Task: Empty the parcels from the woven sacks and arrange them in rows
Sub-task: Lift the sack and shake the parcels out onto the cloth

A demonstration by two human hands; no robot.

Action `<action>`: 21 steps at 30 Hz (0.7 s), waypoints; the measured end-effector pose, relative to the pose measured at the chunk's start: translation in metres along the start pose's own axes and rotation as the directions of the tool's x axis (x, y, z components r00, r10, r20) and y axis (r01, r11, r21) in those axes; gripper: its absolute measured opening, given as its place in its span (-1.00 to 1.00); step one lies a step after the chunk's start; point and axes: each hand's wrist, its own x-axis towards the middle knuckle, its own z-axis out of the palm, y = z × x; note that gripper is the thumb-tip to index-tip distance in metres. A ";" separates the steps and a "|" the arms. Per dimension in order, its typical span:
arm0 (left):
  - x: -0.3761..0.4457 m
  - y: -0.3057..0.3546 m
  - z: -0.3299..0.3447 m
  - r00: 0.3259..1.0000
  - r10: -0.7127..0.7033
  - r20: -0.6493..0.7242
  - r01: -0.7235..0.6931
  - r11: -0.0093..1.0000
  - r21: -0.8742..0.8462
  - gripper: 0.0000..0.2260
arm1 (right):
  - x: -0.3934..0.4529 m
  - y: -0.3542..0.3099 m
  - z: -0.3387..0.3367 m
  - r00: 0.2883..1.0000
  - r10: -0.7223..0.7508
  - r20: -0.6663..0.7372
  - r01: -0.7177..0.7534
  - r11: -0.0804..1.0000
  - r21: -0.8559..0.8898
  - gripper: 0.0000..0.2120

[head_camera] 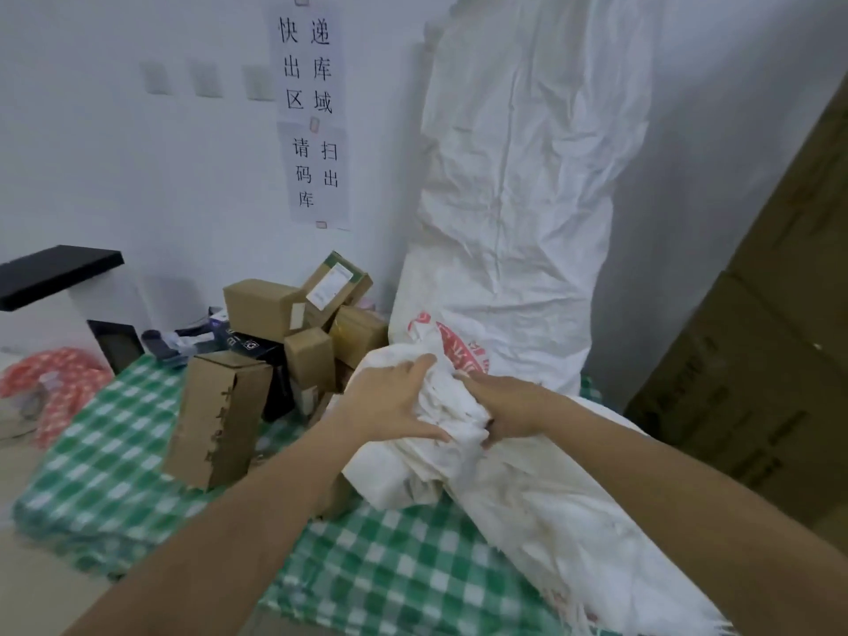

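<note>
Both forearms reach to the woven sack [527, 507] lying at 5 o'clock on the checked cloth [390, 576]; left hand [394, 399] presses flat, right hand [500, 406] clenches bunched fabric; parcels [275, 323] heaped at 10 o'clock; a hard tug could topple them.

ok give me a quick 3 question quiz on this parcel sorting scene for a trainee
1. True or false: both hands are on the bunched mouth of the lying white sack.
2. Which cloth covers the surface under the parcels? A) plain blue B) green checked C) red striped
3. Fill in: the second white sack stands upright against the ____.

Key
1. True; the right hand grips the fabric, the left hand lies on it with fingers straight.
2. B, the green checked cloth.
3. wall, behind the jumbled cardboard parcels, which are not yet in rows.
</note>
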 end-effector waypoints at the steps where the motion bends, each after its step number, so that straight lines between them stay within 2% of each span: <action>1: 0.000 0.005 0.010 0.998 -0.015 0.065 0.016 1.000 -0.006 0.01 | 0.000 0.003 0.010 1.000 0.000 0.021 0.001 0.999 -0.042 0.09; 4: 0.008 0.019 0.035 0.966 -0.092 0.241 0.109 0.993 -0.054 -0.15 | 0.005 0.015 0.042 0.998 -0.003 0.065 0.009 0.996 -0.086 0.14; 7: 0.010 0.029 0.058 0.902 -0.187 0.388 0.186 0.982 0.041 -0.18 | 0.008 0.026 0.076 0.999 0.003 0.054 0.006 0.988 -0.153 0.19; 9: 0.009 0.035 0.076 0.885 -0.253 0.391 0.221 0.967 0.125 -0.23 | 0.007 0.034 0.097 0.999 0.028 -0.027 -0.035 0.960 -0.279 0.25; 11: 0.007 0.044 0.101 0.889 -0.298 0.348 0.213 0.941 0.262 -0.29 | 0.009 0.048 0.121 0.995 0.081 -0.057 -0.094 0.949 -0.299 0.29; 13: 0.001 0.050 0.121 0.889 -0.326 0.322 0.209 0.914 0.349 -0.30 | 0.009 0.048 0.135 0.990 0.086 -0.109 -0.113 0.956 -0.270 0.20; 16: -0.012 0.056 0.155 0.829 -0.449 0.333 0.348 0.881 0.321 -0.29 | -0.002 0.045 0.145 0.985 0.084 -0.148 -0.115 0.971 -0.211 0.03; 19: -0.024 0.066 0.179 0.740 -0.545 0.394 0.457 0.838 0.300 -0.31 | 0.000 0.061 0.159 0.988 0.151 0.010 -0.144 0.959 -0.243 0.00; 21: -0.030 0.074 0.182 0.728 -0.563 0.391 0.501 0.826 0.257 -0.33 | 0.006 0.074 0.168 0.974 0.175 0.143 -0.142 0.966 -0.217 -0.07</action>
